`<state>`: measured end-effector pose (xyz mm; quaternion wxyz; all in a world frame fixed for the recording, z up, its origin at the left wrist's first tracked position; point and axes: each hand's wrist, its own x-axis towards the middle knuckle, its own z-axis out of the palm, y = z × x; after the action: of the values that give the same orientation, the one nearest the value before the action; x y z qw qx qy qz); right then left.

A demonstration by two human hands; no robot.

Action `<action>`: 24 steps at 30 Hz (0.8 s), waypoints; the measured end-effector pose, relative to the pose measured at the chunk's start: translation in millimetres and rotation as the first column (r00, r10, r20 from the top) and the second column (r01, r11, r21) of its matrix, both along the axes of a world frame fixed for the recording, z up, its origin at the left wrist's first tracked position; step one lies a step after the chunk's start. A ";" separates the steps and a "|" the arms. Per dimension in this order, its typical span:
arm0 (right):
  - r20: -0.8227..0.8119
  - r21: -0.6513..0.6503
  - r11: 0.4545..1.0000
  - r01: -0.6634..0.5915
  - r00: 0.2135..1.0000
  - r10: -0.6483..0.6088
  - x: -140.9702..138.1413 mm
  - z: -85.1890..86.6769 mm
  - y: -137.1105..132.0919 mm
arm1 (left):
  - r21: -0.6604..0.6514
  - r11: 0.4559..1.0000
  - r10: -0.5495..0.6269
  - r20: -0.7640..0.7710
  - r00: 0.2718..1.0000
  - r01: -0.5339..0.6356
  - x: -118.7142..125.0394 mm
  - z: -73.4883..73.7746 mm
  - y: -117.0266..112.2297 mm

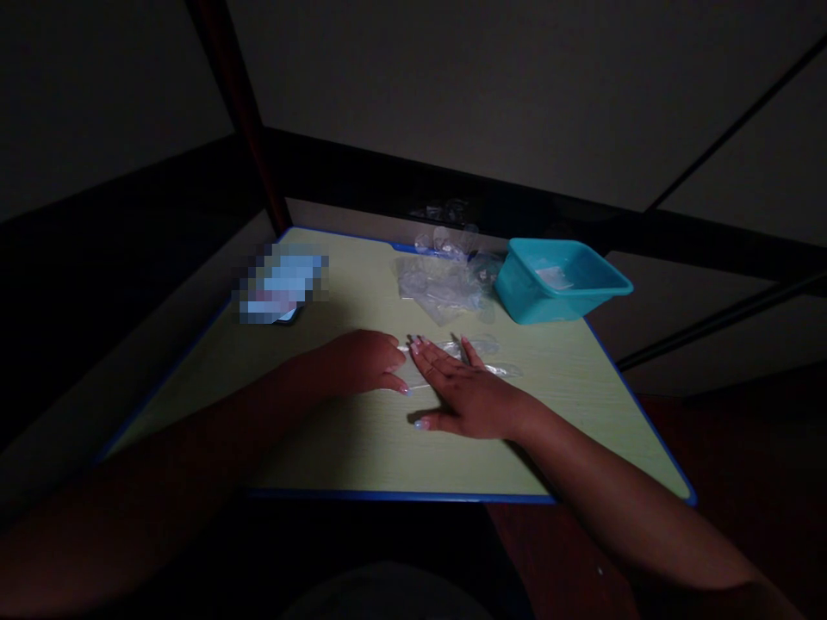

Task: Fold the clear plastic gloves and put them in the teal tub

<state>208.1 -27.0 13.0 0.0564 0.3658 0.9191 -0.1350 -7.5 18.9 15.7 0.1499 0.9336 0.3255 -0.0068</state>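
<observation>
Dim walls [452,77], pale counter [349,293]: clear plastic pressed flat

The counter is edged in blue and set into a dark corner, where little light is thrown on it. At its middle, a clear plastic sleeve [491,345] is laid flat beneath the right hand [465,387], whose grip is spread wide and closed on nothing. The left hand [371,362] is curled at the sleeve's left end; whether plastic is pinched there cannot be told.

The sleeve could be creased or slid askew if uneven pressure were applied, and its thin film could be snagged by a fingernail. In such dimness, a see-through edge could easily be missed.

The sleeve is thin, colourless and glossy, with bright wrinkles at its right end; its middle is hidden by fingers. Beyond it, a rumpled heap of similar plastic [443,288] is gathered beside a teal bin [549,307]. Toward the far left corner, a device with a blurred screen [284,280] is placed.
</observation>
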 end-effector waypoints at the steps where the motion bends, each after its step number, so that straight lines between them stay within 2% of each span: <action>1: 0.000 0.003 1.000 -0.004 1.000 0.004 0.3 -0.2 0.3 | 0.031 1.000 -0.004 -0.016 1.000 0.004 -0.6 0.1 0.5; 5: 0.028 -0.010 1.000 -0.012 1.000 0.012 0.8 0.5 1.3 | 0.137 0.990 0.059 -0.113 0.992 -0.043 -3.8 3.6 1.1; 10: 0.046 -0.016 1.000 -0.017 0.999 0.018 0.1 4.1 0.0 | 0.153 0.986 0.100 -0.168 0.981 -0.074 -7.3 8.4 -1.0; 14: 0.050 -0.015 1.000 -0.021 0.999 0.022 0.1 5.4 -1.2 | 0.070 0.993 0.107 -0.115 0.988 -0.099 -6.3 9.7 -1.5; 19: 0.024 -0.016 0.999 -0.041 0.999 0.042 0.7 4.8 -0.9 | 0.032 0.967 0.252 0.035 0.967 -0.253 -3.4 13.8 -1.0; 24: 0.016 -0.020 0.999 -0.044 0.999 0.045 1.1 4.6 -0.7 | -0.183 0.971 0.164 0.027 0.986 -0.156 -9.1 10.2 3.3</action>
<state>209.2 -27.7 17.6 0.0704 0.3457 0.9251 -0.1400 -16.5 22.2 25.9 0.2404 0.8869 0.3945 -0.0044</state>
